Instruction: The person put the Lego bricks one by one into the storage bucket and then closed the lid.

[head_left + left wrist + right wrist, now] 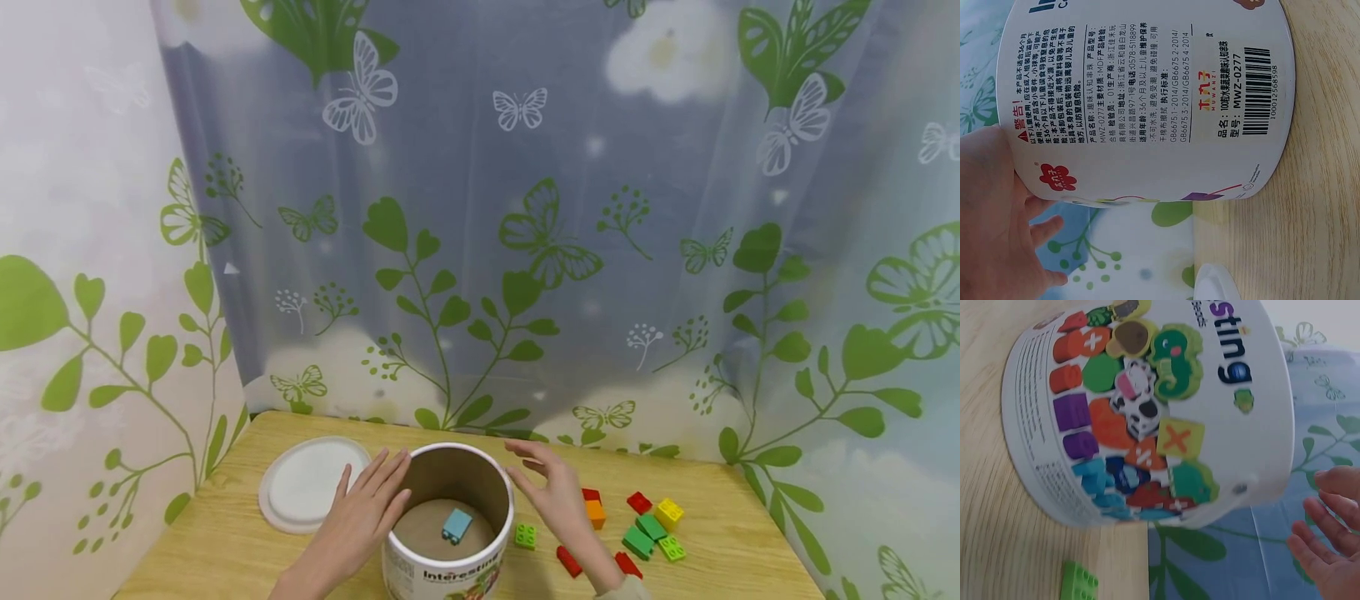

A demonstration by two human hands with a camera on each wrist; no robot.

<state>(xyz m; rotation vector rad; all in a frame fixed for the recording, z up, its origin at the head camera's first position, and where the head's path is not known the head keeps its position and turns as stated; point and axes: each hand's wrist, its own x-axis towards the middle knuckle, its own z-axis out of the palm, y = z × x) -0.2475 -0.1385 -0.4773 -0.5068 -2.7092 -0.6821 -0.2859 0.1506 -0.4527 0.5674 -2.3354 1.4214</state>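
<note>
1. Surface: a pale wooden table [217, 521], its grain plain in all my views.
2. Room: a printed cloth backdrop [442, 150] rises behind the table, grey-blue in the middle and paler low down, with green leaves and butterflies in green and white. Similar printed panels flank it on the left and right.
3. Bucket, one: the white bucket [448, 587] stands upright near the table's front, between the hands, its mouth uncovered. From the left wrist I read a label with a barcode and MWZ-0277; from the right wrist, printed animals and shapes.
4. Lid, one: a round white lid [311, 487] lies flat, left of the bucket.
5. Inside the bucket, one: a light blue block [457, 526] on the floor.
6. On the table, right of the bucket, I count ten: four red blocks [568, 561], one orange block [596, 515], one yellow block [669, 513], two dark green blocks [638, 542], two light green blocks [525, 536].
7. Left hand [366, 504]: fingers extended at the bucket's left rim, gripping nothing; I cannot tell how firmly it touches.
8. Right hand [553, 490]: fingers loosely bent and spread, just beside the right rim, holding nothing.
</note>
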